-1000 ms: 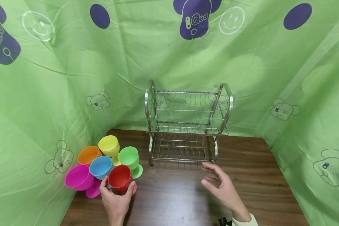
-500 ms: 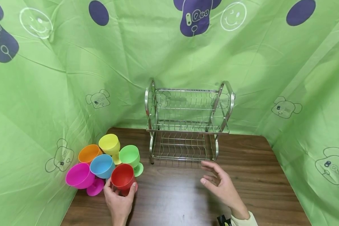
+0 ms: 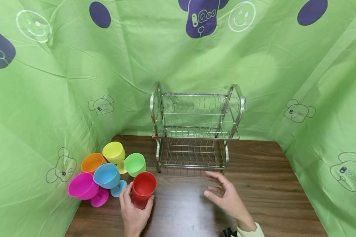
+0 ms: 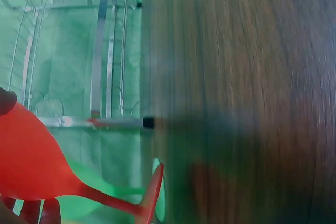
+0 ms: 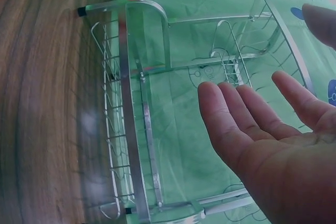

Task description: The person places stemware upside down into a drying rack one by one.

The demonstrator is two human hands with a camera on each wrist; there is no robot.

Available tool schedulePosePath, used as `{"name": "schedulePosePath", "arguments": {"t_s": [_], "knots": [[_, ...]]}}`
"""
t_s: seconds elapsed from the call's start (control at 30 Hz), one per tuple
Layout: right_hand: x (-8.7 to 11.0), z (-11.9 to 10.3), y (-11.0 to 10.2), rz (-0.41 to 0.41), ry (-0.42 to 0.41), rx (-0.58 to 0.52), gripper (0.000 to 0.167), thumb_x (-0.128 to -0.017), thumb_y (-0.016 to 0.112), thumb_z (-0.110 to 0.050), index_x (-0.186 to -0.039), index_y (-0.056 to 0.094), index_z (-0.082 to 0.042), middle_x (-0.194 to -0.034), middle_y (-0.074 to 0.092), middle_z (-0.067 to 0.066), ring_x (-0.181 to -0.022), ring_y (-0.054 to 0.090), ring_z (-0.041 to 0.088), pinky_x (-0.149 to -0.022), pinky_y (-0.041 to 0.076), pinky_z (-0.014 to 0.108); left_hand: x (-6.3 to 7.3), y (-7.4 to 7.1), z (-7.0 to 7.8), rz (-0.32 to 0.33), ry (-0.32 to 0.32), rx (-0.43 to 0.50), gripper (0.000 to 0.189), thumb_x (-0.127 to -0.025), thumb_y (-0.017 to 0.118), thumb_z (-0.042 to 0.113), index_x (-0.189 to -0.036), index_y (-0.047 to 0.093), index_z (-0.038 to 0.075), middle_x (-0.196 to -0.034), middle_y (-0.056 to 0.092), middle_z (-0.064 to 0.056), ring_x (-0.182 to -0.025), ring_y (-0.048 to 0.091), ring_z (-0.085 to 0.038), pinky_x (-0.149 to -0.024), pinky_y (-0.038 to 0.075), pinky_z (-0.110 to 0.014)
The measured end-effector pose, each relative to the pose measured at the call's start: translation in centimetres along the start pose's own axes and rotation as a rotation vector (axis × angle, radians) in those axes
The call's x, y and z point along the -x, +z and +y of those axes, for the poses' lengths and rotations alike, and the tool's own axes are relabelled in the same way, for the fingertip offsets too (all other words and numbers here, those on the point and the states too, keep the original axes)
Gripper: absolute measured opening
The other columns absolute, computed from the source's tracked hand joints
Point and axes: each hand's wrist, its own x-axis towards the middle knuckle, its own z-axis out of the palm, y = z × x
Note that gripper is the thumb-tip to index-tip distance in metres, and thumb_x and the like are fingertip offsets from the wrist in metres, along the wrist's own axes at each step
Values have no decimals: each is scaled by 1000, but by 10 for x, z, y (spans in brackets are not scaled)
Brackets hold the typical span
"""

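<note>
My left hand (image 3: pixel 135 212) grips a red goblet (image 3: pixel 144 185) round its bowl, thumb on one side and fingers on the other. In the left wrist view the red goblet (image 4: pixel 31 156) shows its stem and round foot, with a green goblet partly hidden behind it. My right hand (image 3: pixel 225 197) hovers over the table in front of the rack, fingers loosely bent and nothing in them. Left of the red goblet stand a green goblet (image 3: pixel 135 164), a blue one (image 3: pixel 106 176), a yellow one (image 3: pixel 114 153), an orange one (image 3: pixel 93 162) and a magenta one (image 3: pixel 83 186).
A two-tier metal dish rack (image 3: pixel 192 138) stands at the back middle of the brown wooden table (image 3: pixel 264 184). Green cloth (image 3: pixel 130 59) with cartoon prints surrounds the table at the back and both sides.
My left hand has carried the red goblet to the right, away from the cluster, uncovering the blue goblet's foot. The right hand has shifted slightly left in the head view.
</note>
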Motion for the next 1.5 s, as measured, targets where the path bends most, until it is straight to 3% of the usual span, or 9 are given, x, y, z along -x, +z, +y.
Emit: {"name": "schedulePosePath", "arguments": {"t_s": [0.27, 0.5, 0.6, 0.73, 0.83, 1.03, 1.2, 1.33, 1.5], "knots": [[0, -1, 7, -33, -23, 18, 65, -91, 78, 2, -150, 50, 1, -150, 56, 11, -133, 61, 18, -100, 62, 35, 4, 8, 19, -105, 114, 44, 103, -62, 95, 6, -155, 52, 11, -141, 54, -18, -132, 49, -12, -104, 42, -3], [0, 0, 12, -34, -20, 8, 63, -91, 78, 3, -148, 51, 5, -148, 56, 13, -130, 62, 28, -99, 62, 34, 2, 19, 34, -146, 274, 128, 93, -62, 90, 5, -148, 57, -1, -138, 58, -20, -128, 54, -19, -102, 47, -6], [1, 1, 12, -34, -16, 8, 62, -91, 78, 3, -147, 51, 5, -148, 56, 11, -130, 63, 28, -99, 62, 34, -1, 22, 39, -149, 324, 124, 91, -61, 88, 10, -146, 58, 0, -137, 61, -17, -126, 57, -23, -107, 41, -9], [2, 2, 13, -34, -24, 10, 63, -91, 78, 3, -148, 52, 3, -148, 56, 9, -130, 63, 27, -98, 63, 36, -5, 25, 42, -145, 378, 133, 89, -59, 89, 15, -143, 61, 0, -136, 65, -15, -122, 60, -25, -105, 41, -16], [2, 2, 13, -34, -31, 9, 63, -90, 79, 3, -148, 53, -1, -148, 57, 8, -130, 63, 28, -98, 63, 37, -7, 26, 45, -166, 408, 157, 88, -58, 89, 15, -140, 63, 0, -135, 66, -17, -122, 61, -27, -108, 42, -14], [1, 1, 12, -39, -25, 7, 66, -89, 80, 3, -148, 52, 1, -149, 57, 8, -130, 63, 18, -98, 63, 36, -12, 27, 59, -282, 447, 123, 88, -60, 90, 17, -144, 63, 9, -139, 66, -11, -122, 61, -23, -104, 47, -16], [0, 0, 14, -43, -28, 13, 69, -87, 82, 2, -150, 53, -5, -149, 56, 10, -130, 62, 11, -98, 63, 41, -17, 27, 71, -418, 478, 48, 91, -64, 91, 22, -149, 59, 16, -145, 62, -4, -125, 59, -21, -92, 60, -37], [0, -2, 15, -48, -43, 12, 71, -86, 83, 4, -150, 54, -8, -149, 56, 11, -131, 62, 12, -97, 64, 41, -19, 27, 79, -501, 523, 5, 92, -66, 91, 28, -151, 58, 19, -147, 61, -2, -127, 59, -21, -93, 59, -45], [1, -6, 15, -56, -41, -8, 73, -85, 84, 4, -150, 53, -8, -148, 56, 12, -131, 62, 15, -96, 64, 44, -23, 29, 89, -538, 619, -20, 94, -65, 91, 30, -152, 58, 19, -146, 61, -2, -127, 58, -20, -97, 56, -44]]}}
